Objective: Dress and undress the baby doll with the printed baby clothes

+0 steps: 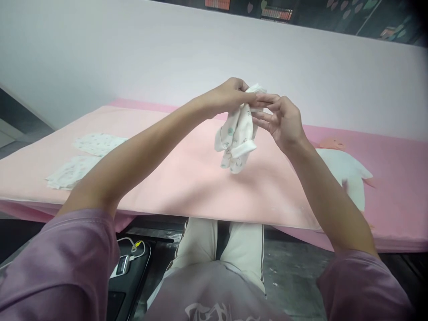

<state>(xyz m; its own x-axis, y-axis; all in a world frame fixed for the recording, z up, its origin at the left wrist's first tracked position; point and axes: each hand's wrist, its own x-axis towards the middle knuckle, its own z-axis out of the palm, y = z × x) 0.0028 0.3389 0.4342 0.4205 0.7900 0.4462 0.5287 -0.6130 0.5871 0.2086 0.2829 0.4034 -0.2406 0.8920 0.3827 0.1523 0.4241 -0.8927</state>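
A small white printed garment (239, 129), like baby clothing with green and grey motifs, hangs bunched above the pink-covered table. My left hand (230, 96) is closed on its upper part, thumb and fingers gripping the fabric. From the other side, my right hand (282, 120) meets it with bent, partly stretched fingers. Its fingertips press on the cloth beside my left fingers, and some are hidden behind the folds. Loose folds and a turned-back white edge dangle below both hands.
Pale pink cloth (187, 178) covers the table, with darker pink cloth (397, 191) at right. White printed fabric pieces (100, 143) lie at left. A white figure with a peach head (351, 165) shows at right. Below, a black case (133, 272) bears a cabled device (123, 265).
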